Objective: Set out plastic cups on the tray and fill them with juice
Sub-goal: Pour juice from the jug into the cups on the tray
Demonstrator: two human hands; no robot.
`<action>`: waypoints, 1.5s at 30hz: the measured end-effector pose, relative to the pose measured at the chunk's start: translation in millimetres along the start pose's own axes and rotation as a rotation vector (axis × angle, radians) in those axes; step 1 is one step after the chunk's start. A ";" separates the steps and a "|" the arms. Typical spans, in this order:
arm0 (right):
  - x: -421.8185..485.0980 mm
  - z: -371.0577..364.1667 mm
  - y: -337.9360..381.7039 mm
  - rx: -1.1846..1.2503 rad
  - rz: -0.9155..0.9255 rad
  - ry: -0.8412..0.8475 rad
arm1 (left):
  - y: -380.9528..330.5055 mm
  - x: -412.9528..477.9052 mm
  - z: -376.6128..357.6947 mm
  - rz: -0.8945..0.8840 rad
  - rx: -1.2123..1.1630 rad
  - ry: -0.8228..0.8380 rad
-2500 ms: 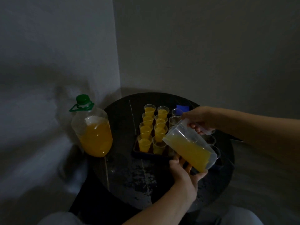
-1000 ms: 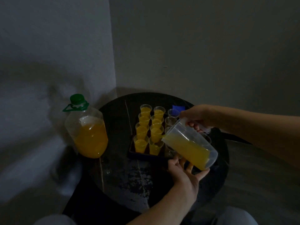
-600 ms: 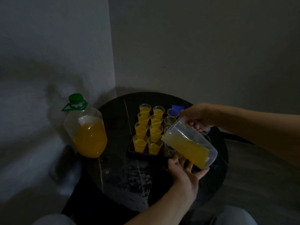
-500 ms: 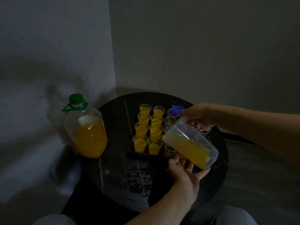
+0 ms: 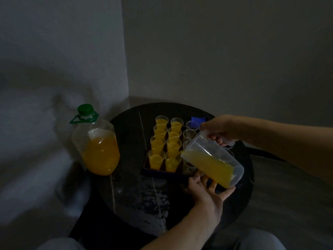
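A dark tray [image 5: 158,173] on the round black table carries several small plastic cups. The two left columns of cups [image 5: 166,139] hold orange juice. The third column of cups [image 5: 189,135] looks clear. My right hand [image 5: 220,129] grips the handle of a clear pitcher [image 5: 212,159] of juice, tilted spout-down to the left over the near cup [image 5: 188,167] of the third column. My left hand [image 5: 207,193] supports the pitcher's base from below with spread fingers. Cups to the right are hidden behind the pitcher.
A large clear juice jug [image 5: 95,141] with a green cap stands at the table's left edge, by the wall corner. A blue object [image 5: 197,119] lies behind the tray. The round table [image 5: 137,195] has a pale worn patch in front. My knees show below.
The pitcher stays tilted over the tray's right side and has shifted only slightly. Both hands keep their hold.
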State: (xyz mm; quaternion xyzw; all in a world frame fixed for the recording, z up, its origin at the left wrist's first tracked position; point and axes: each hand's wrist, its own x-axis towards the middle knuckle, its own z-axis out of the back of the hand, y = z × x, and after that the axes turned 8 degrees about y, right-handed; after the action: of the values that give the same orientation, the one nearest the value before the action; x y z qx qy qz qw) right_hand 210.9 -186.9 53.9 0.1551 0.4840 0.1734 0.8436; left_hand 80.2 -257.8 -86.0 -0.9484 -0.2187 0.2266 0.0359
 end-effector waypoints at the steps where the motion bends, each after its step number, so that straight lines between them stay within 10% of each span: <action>1: 0.0 0.1 0.2 0.004 0.000 0.000 | 0.1 -0.2 0.0 0.000 -0.002 0.000; 26: -5.4 3.1 -12.0 0.071 0.128 0.015 | -8.7 -0.3 -0.2 -0.039 0.070 -0.039; 45: -30.5 -8.8 39.1 0.395 0.633 -0.332 | -120.3 -15.4 -57.8 -0.338 0.263 -0.132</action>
State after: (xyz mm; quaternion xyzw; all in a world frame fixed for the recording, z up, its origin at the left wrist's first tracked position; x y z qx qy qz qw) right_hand 183.3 -164.7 89.7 0.4812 0.2936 0.3007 0.7693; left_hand 45.7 -154.1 -7.8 -0.8686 -0.3451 0.3053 0.1822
